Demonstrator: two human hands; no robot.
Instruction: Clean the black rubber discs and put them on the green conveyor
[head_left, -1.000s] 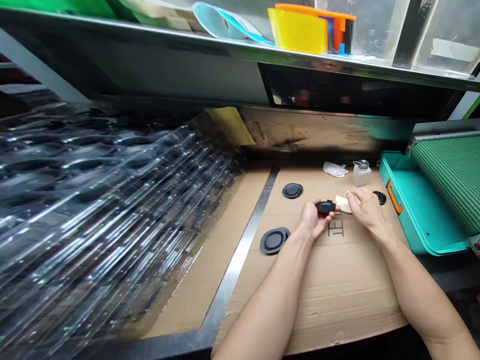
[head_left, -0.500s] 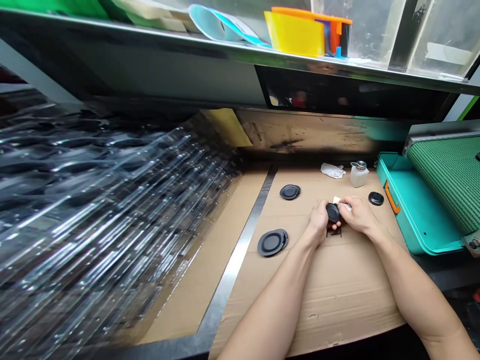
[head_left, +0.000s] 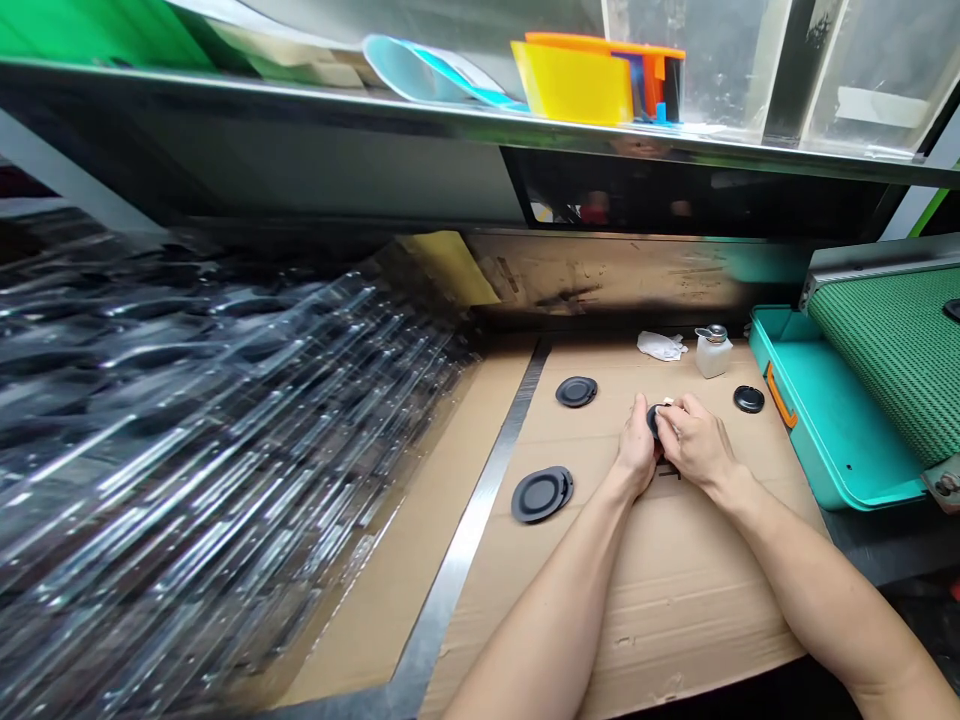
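Observation:
Both hands meet over the brown cardboard sheet (head_left: 675, 590). My left hand (head_left: 637, 450) grips a small black round part (head_left: 654, 418) on edge, mostly hidden between the hands. My right hand (head_left: 694, 445) is closed over a pale beige pad pressed against that part; only a sliver of the pad shows above the fingers. Two more black round parts lie flat to the left: a larger one (head_left: 541, 494) and a smaller one (head_left: 576, 391). A small black cap (head_left: 748, 399) sits to the right of the hands.
A big stack of clear plastic trays (head_left: 195, 460) fills the left. A small pump bottle (head_left: 712, 351) and a crumpled white wipe (head_left: 660, 346) stand behind the hands. A teal bin (head_left: 817, 420) and green conveyor belt (head_left: 900, 350) are on the right. A metal shelf (head_left: 450, 115) hangs overhead.
The right hand brought the beige pad from beside the black part onto it. The left hand turned the part up on edge. Both hands have drawn together.

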